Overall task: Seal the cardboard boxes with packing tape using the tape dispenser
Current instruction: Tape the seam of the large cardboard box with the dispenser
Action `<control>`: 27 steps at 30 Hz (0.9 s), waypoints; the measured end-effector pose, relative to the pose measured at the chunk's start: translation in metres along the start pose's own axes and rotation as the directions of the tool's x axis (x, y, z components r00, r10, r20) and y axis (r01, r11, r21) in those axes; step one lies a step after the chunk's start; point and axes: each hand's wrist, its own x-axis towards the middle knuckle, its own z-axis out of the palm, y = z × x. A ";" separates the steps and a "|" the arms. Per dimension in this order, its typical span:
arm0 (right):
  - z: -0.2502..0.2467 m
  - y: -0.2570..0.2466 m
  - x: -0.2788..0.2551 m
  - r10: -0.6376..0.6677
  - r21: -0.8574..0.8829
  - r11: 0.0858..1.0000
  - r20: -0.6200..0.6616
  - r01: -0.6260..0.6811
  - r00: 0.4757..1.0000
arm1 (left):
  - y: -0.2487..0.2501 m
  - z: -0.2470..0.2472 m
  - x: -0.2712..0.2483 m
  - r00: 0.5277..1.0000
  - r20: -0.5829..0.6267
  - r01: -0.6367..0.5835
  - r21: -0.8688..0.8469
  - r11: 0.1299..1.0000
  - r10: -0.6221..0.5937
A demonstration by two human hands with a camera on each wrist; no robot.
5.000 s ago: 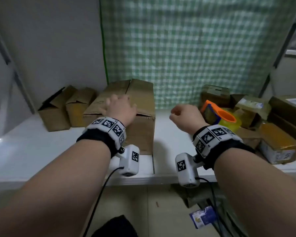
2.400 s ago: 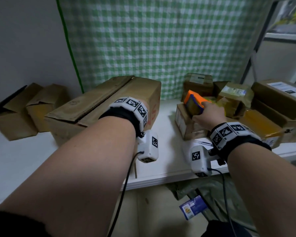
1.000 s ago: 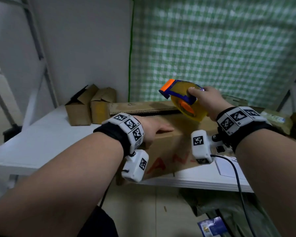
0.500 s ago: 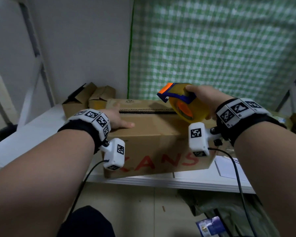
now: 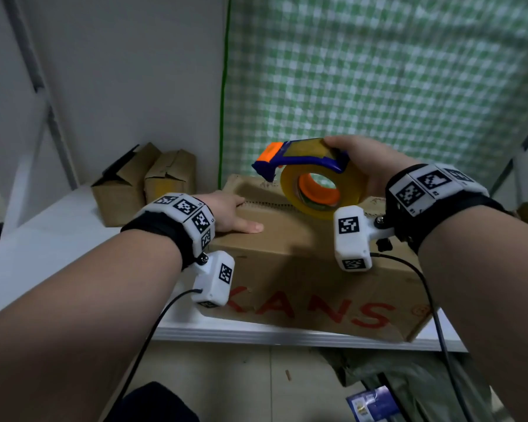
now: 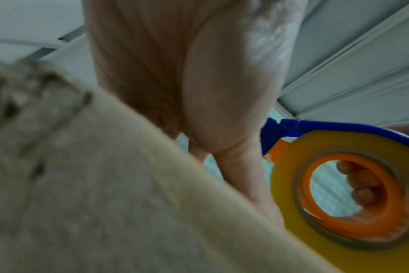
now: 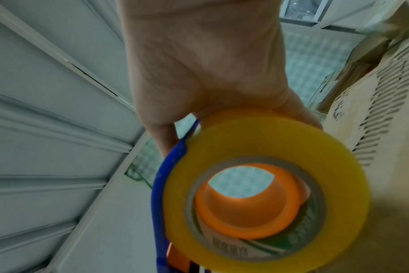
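Note:
A large cardboard box [image 5: 302, 269] with red letters on its front lies on the white shelf [image 5: 43, 254], its top flaps closed along a middle seam. My left hand [image 5: 229, 213] rests flat on the box top near its left end, fingers straight. My right hand [image 5: 363, 166] grips the blue and orange tape dispenser [image 5: 305, 175] with its yellow tape roll [image 7: 266, 188] and holds it in the air just above the box's seam. In the left wrist view the tape dispenser [image 6: 343, 194] hangs right of my left hand [image 6: 199, 92], above the cardboard box [image 6: 105, 203].
Two small open cardboard boxes [image 5: 144, 181] stand at the back left of the shelf against the wall. A green checked curtain [image 5: 378, 80] hangs behind the big box. Below the shelf edge lie a dark bag [image 5: 409, 379] and a blue card [image 5: 372, 403] on the floor.
My right hand fetched the tape dispenser from the right and brought it over the box. The big box was turned lengthwise to me. My left hand stays flat on its top.

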 end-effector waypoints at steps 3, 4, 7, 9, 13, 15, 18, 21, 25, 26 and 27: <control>0.011 -0.003 0.009 0.000 -0.012 1.000 0.034 0.001 0.999 | -0.006 -0.004 0.004 1.000 0.013 -0.020 0.023 1.000 0.020; 0.013 -0.004 0.012 -0.002 -0.012 1.000 0.039 0.002 0.999 | -0.009 -0.006 0.005 0.999 0.017 -0.035 0.020 0.999 0.035; 0.019 -0.009 0.019 0.004 -0.018 1.000 0.065 -0.003 0.998 | -0.022 -0.016 0.003 0.996 0.009 -0.092 -0.037 0.995 0.092; 0.022 -0.012 0.024 -0.001 -0.009 1.000 0.094 0.002 0.996 | -0.029 -0.020 0.004 0.994 -0.016 -0.108 -0.113 0.988 0.107; 0.028 -0.016 0.028 -0.010 -0.007 1.000 0.118 0.011 0.993 | -0.036 -0.021 0.011 0.997 -0.017 -0.078 -0.331 0.940 0.077; 0.030 -0.018 0.029 -0.010 -0.039 0.999 0.118 0.014 0.993 | -0.035 -0.024 0.014 0.997 -0.061 -0.068 -0.448 0.891 0.046; 0.030 -0.017 0.032 -0.016 -0.060 0.998 0.108 0.023 0.994 | -0.034 -0.033 0.017 0.986 -0.150 -0.049 -0.676 0.735 -0.073; 0.026 -0.013 0.033 -0.018 -0.025 0.999 0.107 0.021 0.994 | -0.034 -0.042 0.017 0.992 -0.049 0.016 -0.863 0.505 -0.114; 0.019 -0.006 0.037 -0.028 0.014 1.000 0.074 0.027 0.997 | -0.031 -0.040 0.020 0.993 0.058 0.088 -0.942 0.325 -0.101; 0.018 -0.005 0.038 -0.032 0.023 0.999 0.066 0.031 0.997 | -0.029 -0.038 0.021 0.994 0.079 0.098 -0.955 0.281 -0.078; 0.017 -0.003 0.039 -0.034 0.029 0.999 0.069 0.032 0.997 | -0.028 -0.037 0.021 0.994 0.096 0.104 -0.966 0.238 -0.048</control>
